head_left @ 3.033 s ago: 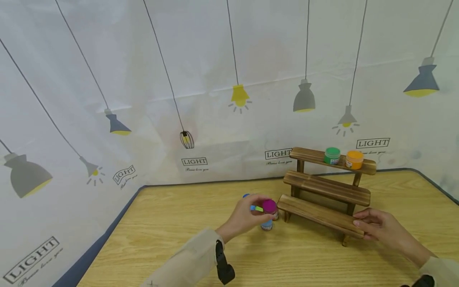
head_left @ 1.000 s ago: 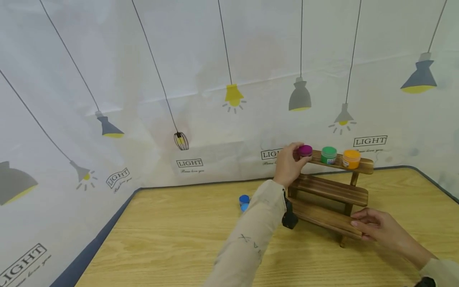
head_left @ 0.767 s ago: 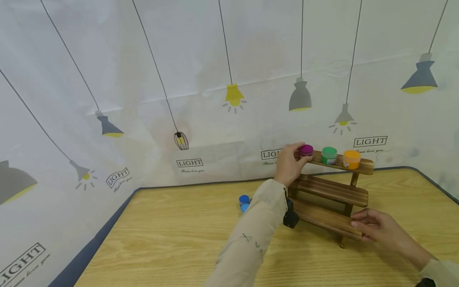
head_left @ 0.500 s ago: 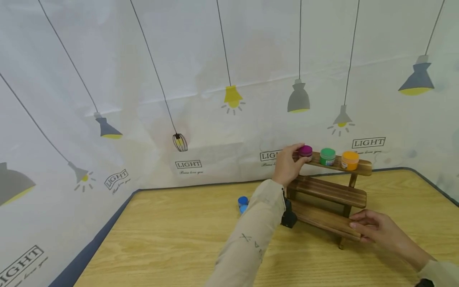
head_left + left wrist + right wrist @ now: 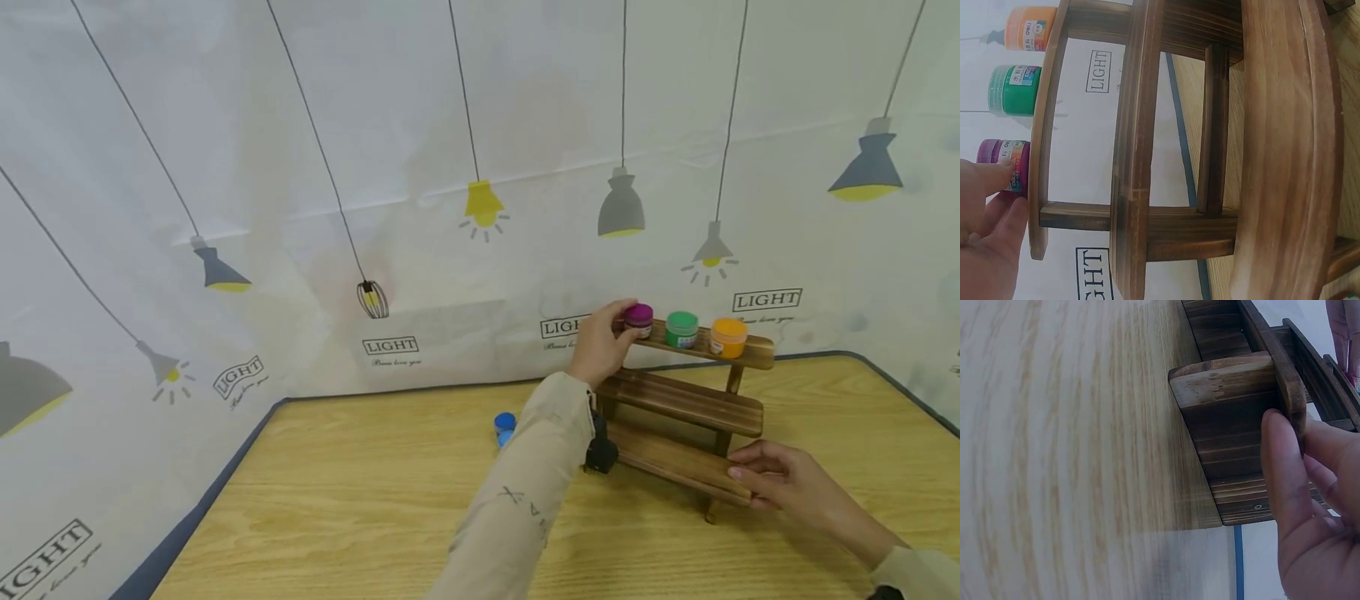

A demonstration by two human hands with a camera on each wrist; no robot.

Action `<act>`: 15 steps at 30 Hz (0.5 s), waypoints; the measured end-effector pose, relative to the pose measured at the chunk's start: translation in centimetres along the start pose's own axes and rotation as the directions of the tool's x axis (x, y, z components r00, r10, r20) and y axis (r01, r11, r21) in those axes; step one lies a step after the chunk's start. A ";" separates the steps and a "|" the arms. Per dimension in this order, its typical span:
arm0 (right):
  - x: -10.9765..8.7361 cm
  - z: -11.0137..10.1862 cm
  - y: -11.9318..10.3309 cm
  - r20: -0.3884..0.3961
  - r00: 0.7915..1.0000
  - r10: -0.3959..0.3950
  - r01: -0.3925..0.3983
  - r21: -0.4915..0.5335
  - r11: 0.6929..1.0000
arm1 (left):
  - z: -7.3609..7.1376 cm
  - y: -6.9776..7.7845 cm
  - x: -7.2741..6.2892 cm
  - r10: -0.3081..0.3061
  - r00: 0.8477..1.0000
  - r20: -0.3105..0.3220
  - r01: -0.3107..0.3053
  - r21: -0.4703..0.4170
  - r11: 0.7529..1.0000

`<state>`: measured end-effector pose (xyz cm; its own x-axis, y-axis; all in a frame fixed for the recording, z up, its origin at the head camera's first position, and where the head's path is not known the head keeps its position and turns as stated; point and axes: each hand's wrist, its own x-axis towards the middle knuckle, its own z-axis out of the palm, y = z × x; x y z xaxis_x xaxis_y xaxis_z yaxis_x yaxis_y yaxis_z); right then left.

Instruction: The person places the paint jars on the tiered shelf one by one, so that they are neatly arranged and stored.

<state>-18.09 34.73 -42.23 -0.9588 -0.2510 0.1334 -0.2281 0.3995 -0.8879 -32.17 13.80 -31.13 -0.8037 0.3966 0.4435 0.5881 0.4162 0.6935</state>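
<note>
My left hand point(image 5: 600, 343) pinches a small purple paint jar point(image 5: 639, 320) at the left end of the top step of a brown wooden three-step rack point(image 5: 682, 402). In the left wrist view the purple jar point(image 5: 1015, 161) has its base right at the step, with thumb and fingers around it. A green paint jar point(image 5: 682, 330) and an orange paint jar point(image 5: 728, 337) stand to its right on the same step. My right hand point(image 5: 795, 487) grips the right end of the lowest step, thumb on one face and fingers on the other, as the right wrist view shows.
Two blue-lidded jars, a dark blue one point(image 5: 505, 424) and a lighter blue one point(image 5: 506, 437), stand on the wooden table point(image 5: 337, 500) left of the rack, partly behind the left sleeve. A white backdrop point(image 5: 420, 250) printed with lamps rises behind the table.
My left hand has carried the purple jar from the table beside the rack up to the top step, left of the green jar. The right hand keeps its grip on the lowest step.
</note>
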 end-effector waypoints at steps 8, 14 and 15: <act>0.1 0.2 -0.1 -0.018 1.000 0.011 -0.011 -0.025 1.000 | -0.7 0.0 -0.1 0.019 0.999 0.034 -0.018 -0.021 1.000; 0.0 0.2 0.0 -0.021 1.000 0.018 -0.019 -0.021 1.000 | -1.7 -0.4 -0.5 0.039 0.999 0.008 -0.039 -0.006 0.999; 0.0 0.2 0.0 -0.022 1.000 0.020 -0.021 -0.020 1.000 | -2.0 -0.5 -0.6 0.038 0.999 0.004 -0.038 0.001 0.999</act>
<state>-18.08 34.57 -42.27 -0.9667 -0.2236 0.1248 -0.2114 0.4220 -0.8816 -32.16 11.74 -30.65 -0.7801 0.4158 0.4674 0.6186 0.4015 0.6753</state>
